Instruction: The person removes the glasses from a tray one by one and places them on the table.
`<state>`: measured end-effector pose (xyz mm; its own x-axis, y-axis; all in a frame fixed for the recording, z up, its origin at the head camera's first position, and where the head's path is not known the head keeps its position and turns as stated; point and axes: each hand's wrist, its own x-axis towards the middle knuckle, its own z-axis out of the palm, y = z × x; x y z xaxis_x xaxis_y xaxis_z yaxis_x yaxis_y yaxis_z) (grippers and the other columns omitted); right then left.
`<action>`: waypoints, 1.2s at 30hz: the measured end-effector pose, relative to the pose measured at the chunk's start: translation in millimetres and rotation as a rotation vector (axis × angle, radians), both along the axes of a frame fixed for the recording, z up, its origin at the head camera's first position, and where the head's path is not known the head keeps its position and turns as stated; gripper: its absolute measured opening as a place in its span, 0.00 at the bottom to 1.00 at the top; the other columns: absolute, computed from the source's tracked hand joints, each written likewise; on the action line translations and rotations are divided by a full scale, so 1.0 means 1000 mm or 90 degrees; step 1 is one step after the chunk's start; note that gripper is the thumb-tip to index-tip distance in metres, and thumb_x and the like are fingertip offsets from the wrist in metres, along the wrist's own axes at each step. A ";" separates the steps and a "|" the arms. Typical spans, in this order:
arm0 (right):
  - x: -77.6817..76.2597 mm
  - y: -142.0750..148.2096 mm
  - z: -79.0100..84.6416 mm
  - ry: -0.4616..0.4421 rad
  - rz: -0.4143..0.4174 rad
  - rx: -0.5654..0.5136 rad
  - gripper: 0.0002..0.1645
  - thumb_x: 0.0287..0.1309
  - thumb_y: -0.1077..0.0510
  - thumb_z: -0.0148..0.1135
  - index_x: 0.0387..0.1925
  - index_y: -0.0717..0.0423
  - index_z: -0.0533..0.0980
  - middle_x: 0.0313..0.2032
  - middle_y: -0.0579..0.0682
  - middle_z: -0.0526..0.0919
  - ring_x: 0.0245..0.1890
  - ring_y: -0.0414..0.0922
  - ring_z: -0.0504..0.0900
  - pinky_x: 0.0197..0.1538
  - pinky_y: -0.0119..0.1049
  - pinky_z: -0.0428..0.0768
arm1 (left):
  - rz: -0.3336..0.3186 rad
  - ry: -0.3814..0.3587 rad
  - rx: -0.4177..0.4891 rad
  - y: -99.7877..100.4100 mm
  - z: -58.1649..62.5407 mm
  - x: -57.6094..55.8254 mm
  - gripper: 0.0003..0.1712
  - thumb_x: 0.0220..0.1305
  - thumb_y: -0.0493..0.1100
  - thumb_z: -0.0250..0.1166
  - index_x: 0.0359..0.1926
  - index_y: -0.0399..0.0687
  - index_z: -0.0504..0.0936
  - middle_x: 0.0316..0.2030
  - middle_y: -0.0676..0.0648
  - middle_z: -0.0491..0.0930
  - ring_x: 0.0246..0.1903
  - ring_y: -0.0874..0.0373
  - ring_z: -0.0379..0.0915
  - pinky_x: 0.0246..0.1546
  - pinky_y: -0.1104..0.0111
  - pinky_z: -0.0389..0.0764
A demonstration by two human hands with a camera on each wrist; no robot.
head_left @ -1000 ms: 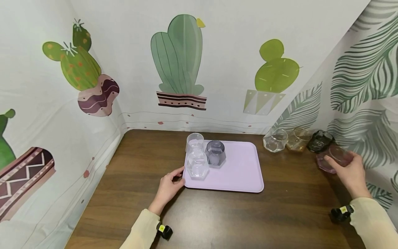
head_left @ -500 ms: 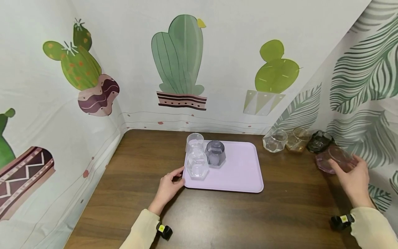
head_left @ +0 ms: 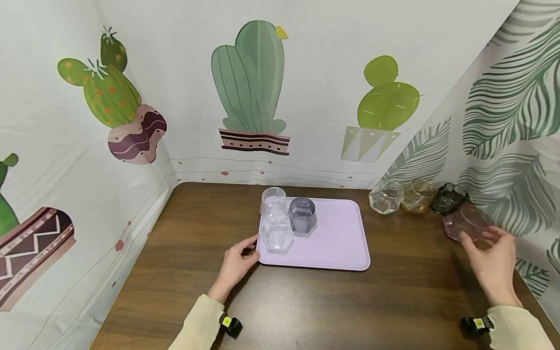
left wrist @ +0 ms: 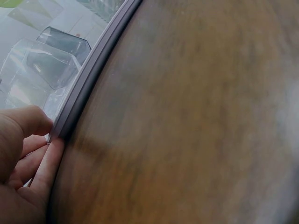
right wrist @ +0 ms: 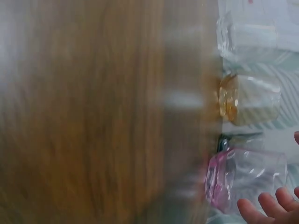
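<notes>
Now right hand (head_left: 495, 266): eased back from pink glass (head_left: 465, 221), fingers parted, holding nothing.
Glass status: likely set down, near end of right row.
Left hand (head_left: 236, 265): pinching left edge of tray (head_left: 334, 248).

A brown, wood-grained table (head_left: 328, 306) with a soft glare toward its front carries a flat, rectangular lilac tray (head_left: 337, 238) near the middle. To the tray's right, near the far corner, stands a slanting row: a clear glass (head_left: 386, 198), an amber glass (head_left: 417, 200), a blackish glass (head_left: 448, 199) and, nearest the viewer, a pink glass (head_left: 464, 223).
</notes>
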<state>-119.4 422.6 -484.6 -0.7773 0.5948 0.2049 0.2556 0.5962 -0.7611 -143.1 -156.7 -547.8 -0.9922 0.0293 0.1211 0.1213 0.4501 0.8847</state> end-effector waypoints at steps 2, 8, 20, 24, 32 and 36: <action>0.002 -0.006 0.001 0.012 0.015 -0.018 0.39 0.63 0.55 0.68 0.68 0.66 0.64 0.44 0.40 0.70 0.35 0.18 0.67 0.38 0.11 0.67 | -0.001 0.001 -0.001 0.000 0.000 0.000 0.25 0.60 0.29 0.69 0.60 0.41 0.85 0.44 0.39 0.87 0.47 0.46 0.83 0.41 0.76 0.83; 0.005 -0.026 0.000 0.039 0.056 -0.051 0.35 0.63 0.59 0.68 0.67 0.64 0.64 0.45 0.38 0.70 0.39 0.21 0.71 0.38 0.08 0.71 | 0.000 0.000 -0.001 0.000 0.000 0.000 0.26 0.60 0.30 0.69 0.61 0.42 0.85 0.44 0.39 0.86 0.47 0.46 0.83 0.40 0.77 0.83; 0.012 -0.065 0.008 0.071 0.137 -0.025 0.38 0.63 0.61 0.69 0.68 0.69 0.63 0.50 0.44 0.73 0.44 0.19 0.71 0.41 0.09 0.71 | -0.002 -0.005 0.005 0.001 0.002 0.001 0.26 0.60 0.29 0.69 0.61 0.40 0.85 0.45 0.38 0.86 0.48 0.45 0.82 0.42 0.75 0.84; 0.011 -0.078 0.007 0.092 0.171 -0.022 0.37 0.63 0.62 0.70 0.68 0.70 0.63 0.50 0.46 0.74 0.45 0.19 0.71 0.42 0.09 0.72 | -0.001 -0.005 0.005 0.000 0.002 0.001 0.26 0.60 0.29 0.69 0.61 0.39 0.85 0.45 0.38 0.86 0.48 0.45 0.82 0.42 0.75 0.85; 0.009 -0.105 0.006 0.119 0.236 -0.023 0.36 0.63 0.66 0.69 0.66 0.72 0.64 0.53 0.58 0.75 0.47 0.20 0.71 0.44 0.10 0.73 | 0.001 -0.003 -0.003 0.000 0.001 0.000 0.26 0.60 0.29 0.69 0.61 0.41 0.85 0.44 0.38 0.86 0.47 0.46 0.83 0.41 0.75 0.84; 0.007 -0.118 0.006 0.118 0.263 -0.023 0.36 0.61 0.68 0.70 0.67 0.72 0.64 0.56 0.64 0.75 0.49 0.20 0.70 0.46 0.10 0.73 | 0.000 -0.006 -0.001 0.000 0.001 0.000 0.26 0.60 0.30 0.69 0.61 0.41 0.85 0.45 0.38 0.86 0.48 0.46 0.82 0.41 0.76 0.84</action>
<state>-112.4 304.5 -478.8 -0.9031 0.2518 0.3479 -0.1405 0.5923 -0.7934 -142.7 -156.8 -547.1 -0.9933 0.0287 0.1123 0.1131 0.4513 0.8852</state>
